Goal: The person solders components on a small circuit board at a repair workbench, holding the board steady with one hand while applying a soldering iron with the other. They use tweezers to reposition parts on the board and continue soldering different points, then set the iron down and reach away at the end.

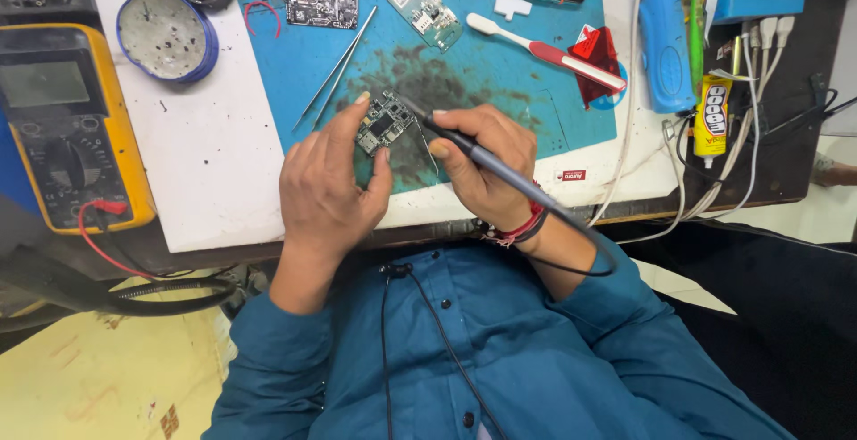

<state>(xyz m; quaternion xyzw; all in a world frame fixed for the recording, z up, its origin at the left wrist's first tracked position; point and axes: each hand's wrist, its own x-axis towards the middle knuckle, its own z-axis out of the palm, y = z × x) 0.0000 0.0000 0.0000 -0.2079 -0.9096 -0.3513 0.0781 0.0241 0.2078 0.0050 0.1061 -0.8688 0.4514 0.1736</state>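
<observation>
A yellow multimeter (67, 128) sits at the worktop's left edge. The left hand (326, 186) has its grip closed on a small circuit board (384, 124), raised over the blue mat (446, 74); the right hand (482, 159) grips a soldering iron (482, 159), tip touching the board.

Small green-and-black circuit board (385, 124) with a silvery chip, tilted, raised above the blue mat's centre, dark pen-shaped soldering iron (482, 160) slanting toward four o'clock, tip on the board's two o'clock corner
</observation>
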